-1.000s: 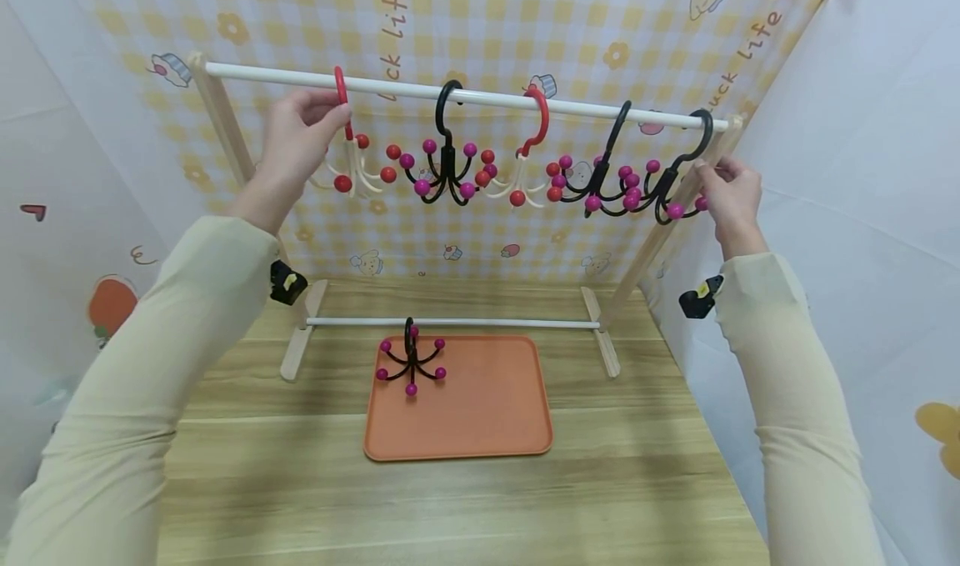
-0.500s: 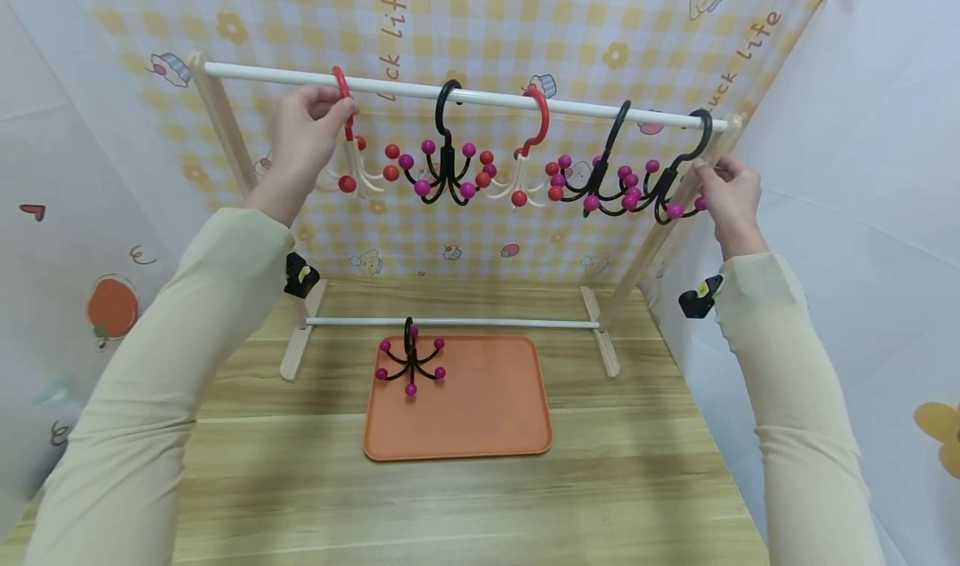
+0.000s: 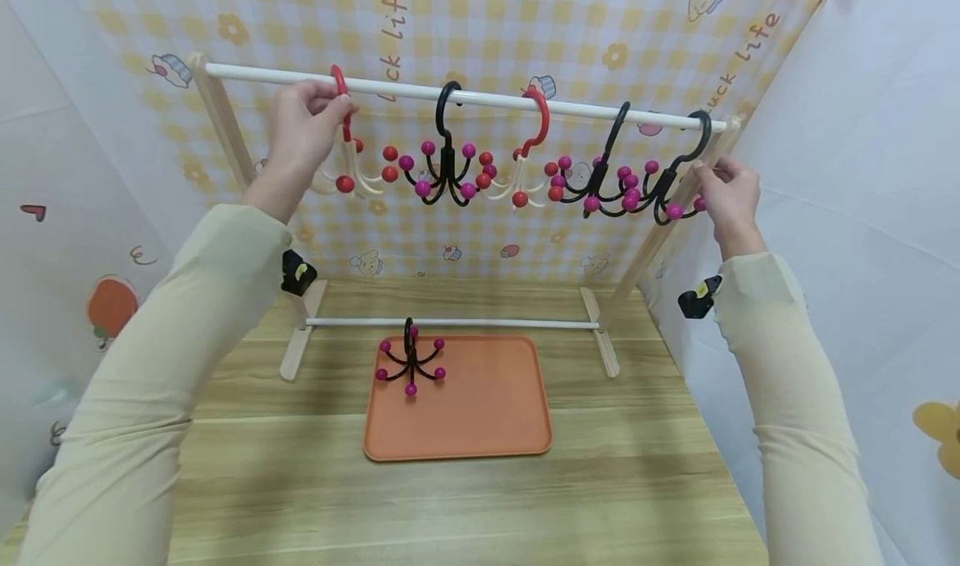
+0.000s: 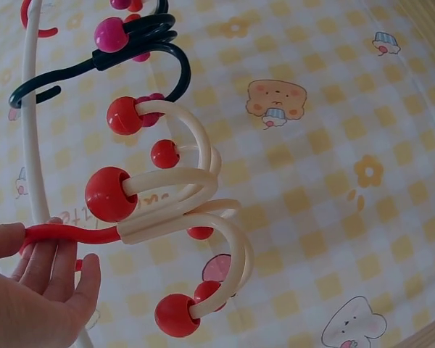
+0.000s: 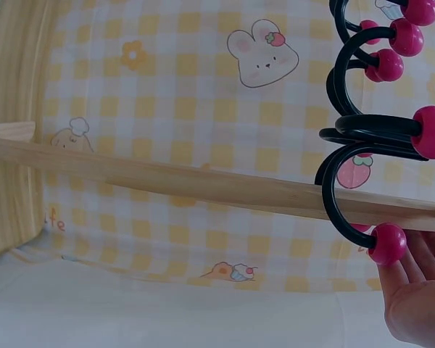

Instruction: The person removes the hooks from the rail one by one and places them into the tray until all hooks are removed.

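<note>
My left hand pinches the red hook of a cream octopus hanger with red balls, near the left end of the white rail. The left wrist view shows thumb and fingers around that red hook. My right hand holds the rack's right wooden post, thumb on one side and fingers on the other. Close beside it hangs a black hanger with magenta balls. Between the hands hang another black hanger, a red-hooked cream hanger and a third black hanger.
An orange tray lies on the wooden table. A black hanger with magenta balls sits on the tray's left part. Behind it runs the rack's lower white bar. A yellow checked cloth hangs at the back.
My left hand has shifted slightly to the right and up along the red hook, and its hanger has turned a little. My right hand stays at the post.
</note>
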Action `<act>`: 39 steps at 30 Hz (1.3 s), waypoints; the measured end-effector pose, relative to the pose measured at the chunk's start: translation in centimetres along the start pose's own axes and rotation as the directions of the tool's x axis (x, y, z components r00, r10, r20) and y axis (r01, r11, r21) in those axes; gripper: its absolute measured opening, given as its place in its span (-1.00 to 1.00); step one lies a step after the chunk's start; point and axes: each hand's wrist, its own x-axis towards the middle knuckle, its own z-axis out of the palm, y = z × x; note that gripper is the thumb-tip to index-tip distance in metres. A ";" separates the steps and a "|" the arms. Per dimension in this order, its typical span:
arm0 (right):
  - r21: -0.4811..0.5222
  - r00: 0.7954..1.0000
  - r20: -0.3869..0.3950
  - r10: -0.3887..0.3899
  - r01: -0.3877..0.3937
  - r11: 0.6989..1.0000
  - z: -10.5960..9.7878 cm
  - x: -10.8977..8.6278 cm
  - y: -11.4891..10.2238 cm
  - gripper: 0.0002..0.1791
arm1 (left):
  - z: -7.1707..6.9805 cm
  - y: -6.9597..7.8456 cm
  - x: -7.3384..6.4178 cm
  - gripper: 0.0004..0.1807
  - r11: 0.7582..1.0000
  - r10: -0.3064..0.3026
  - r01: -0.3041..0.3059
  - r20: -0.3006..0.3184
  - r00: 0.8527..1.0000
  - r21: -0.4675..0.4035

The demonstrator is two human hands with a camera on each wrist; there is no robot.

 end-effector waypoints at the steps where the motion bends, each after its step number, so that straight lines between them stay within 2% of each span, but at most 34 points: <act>1: 0.001 1.000 0.001 0.001 -0.001 1.000 0.0 0.0 0.0 -0.48 | -0.1 0.1 0.0 -0.80 1.000 0.008 -0.009 -0.003 1.000 -0.011; 5: 0.003 1.000 0.003 0.001 -0.001 1.000 0.0 -0.1 0.0 -0.48 | -0.5 0.7 -0.1 -0.81 0.998 0.010 -0.010 0.007 1.000 -0.060; 11: -0.016 1.000 -0.002 -0.007 0.007 1.000 0.0 0.0 0.1 -0.48 | -1.1 1.7 -0.6 -0.67 1.000 -0.008 0.008 0.015 1.000 -0.018; 16: -0.029 1.000 -0.004 -0.010 0.010 1.000 0.0 0.1 0.2 -0.48 | -1.4 2.2 -1.2 -0.68 0.999 -0.007 0.009 0.035 0.999 -0.047; 21: -0.033 1.000 -0.009 -0.011 0.011 0.999 0.0 0.1 0.2 -0.49 | -1.8 2.3 -1.7 -0.69 0.991 -0.053 0.062 0.075 0.996 -0.118; 23: -0.033 1.000 -0.010 -0.014 0.013 0.999 0.0 0.1 0.2 -0.49 | -1.9 2.1 -1.9 -0.68 0.986 -0.079 0.091 0.089 0.993 -0.140; 29: -0.034 1.000 -0.008 -0.013 0.013 0.999 0.0 0.2 0.2 -0.48 | -1.9 1.0 -2.5 -0.64 0.980 -0.132 0.148 0.123 0.984 -0.130; 39: -0.057 1.000 -0.011 -0.010 0.009 0.998 0.0 0.0 0.1 -0.46 | -0.8 -1.5 -3.3 -0.71 0.968 -0.126 0.165 0.201 0.971 -0.190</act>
